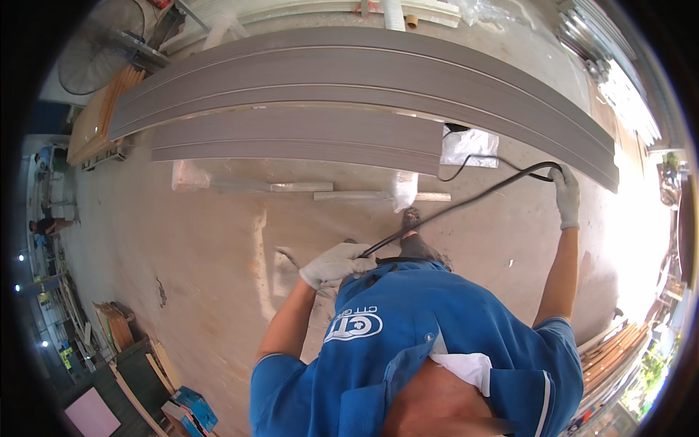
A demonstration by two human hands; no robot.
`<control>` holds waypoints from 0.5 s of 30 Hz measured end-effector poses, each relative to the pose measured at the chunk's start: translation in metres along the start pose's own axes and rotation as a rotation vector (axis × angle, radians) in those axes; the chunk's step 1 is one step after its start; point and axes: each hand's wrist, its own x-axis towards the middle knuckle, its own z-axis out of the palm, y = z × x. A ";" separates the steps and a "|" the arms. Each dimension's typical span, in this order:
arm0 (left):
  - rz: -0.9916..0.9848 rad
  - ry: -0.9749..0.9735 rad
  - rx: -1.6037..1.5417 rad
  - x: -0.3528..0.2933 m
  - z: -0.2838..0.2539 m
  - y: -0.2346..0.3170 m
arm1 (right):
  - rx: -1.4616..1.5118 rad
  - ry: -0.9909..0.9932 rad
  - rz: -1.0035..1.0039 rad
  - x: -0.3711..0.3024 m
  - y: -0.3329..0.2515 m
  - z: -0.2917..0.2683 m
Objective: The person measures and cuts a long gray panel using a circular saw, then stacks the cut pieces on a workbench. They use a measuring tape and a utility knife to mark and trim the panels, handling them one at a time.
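Observation:
Both of my hands wear pale work gloves. My left hand (338, 265), near my waist, is closed round a black cable (470, 199). The cable slants up and to the right to my right hand (567, 195), which grips it at the end of an outstretched arm. From there a thinner length curls back left toward the grey panels. A long grey-brown grooved panel (364, 65) lies across the far side. Nearer to me is a shorter, similar panel (291, 134). My right hand is close to the long panel's right end, apart from it.
Clear plastic sheeting (473, 148) lies beside the short panel's right end. Metal bars (364, 195) rest on the floor in front. A large fan (100, 51) and stacked boards (98, 124) stand far left. Long timber strips (608, 357) lie at lower right. Another person (49, 226) is far left.

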 end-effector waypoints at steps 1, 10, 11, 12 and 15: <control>0.045 0.050 -0.078 -0.019 -0.006 -0.010 | -0.025 -0.009 0.019 -0.006 -0.010 0.006; 0.155 0.474 -0.095 -0.059 -0.015 -0.056 | -0.406 -0.605 0.165 -0.204 -0.071 0.163; 0.135 0.492 -0.027 -0.055 -0.010 -0.060 | -0.509 -0.774 0.116 -0.234 -0.078 0.182; 0.150 0.483 -0.064 -0.051 -0.004 -0.065 | -0.389 -0.961 0.390 -0.262 -0.082 0.191; 0.109 0.446 -0.245 -0.046 0.008 -0.079 | -0.290 -0.948 0.330 -0.323 -0.087 0.202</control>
